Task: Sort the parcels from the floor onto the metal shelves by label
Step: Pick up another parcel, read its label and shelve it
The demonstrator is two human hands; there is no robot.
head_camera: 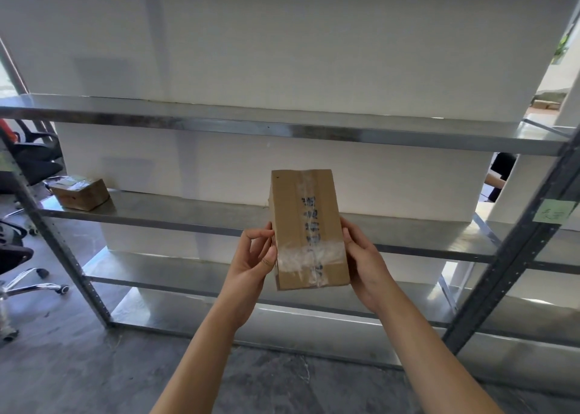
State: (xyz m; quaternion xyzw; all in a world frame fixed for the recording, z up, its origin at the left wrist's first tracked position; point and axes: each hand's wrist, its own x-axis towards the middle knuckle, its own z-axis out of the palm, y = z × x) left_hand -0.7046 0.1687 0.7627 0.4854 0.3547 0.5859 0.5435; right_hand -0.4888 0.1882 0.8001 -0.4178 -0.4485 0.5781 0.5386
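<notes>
I hold a brown cardboard parcel (pixel 306 225) upright in front of the metal shelves (pixel 282 131), at the height of the second shelf board. Clear tape and dark handwriting run down its facing side. My left hand (pixel 255 258) grips its left edge, fingers curled round it. My right hand (pixel 365 263) holds its right edge from the side and behind. A second, smaller taped parcel (pixel 80 193) lies at the left end of the second shelf board (pixel 175 216).
White panels back the shelves. A green sticky note (pixel 554 211) is stuck on the right upright. Office chairs (pixel 28 162) stand to the left on the grey concrete floor. A person's arm (pixel 497 178) shows behind the shelves at right.
</notes>
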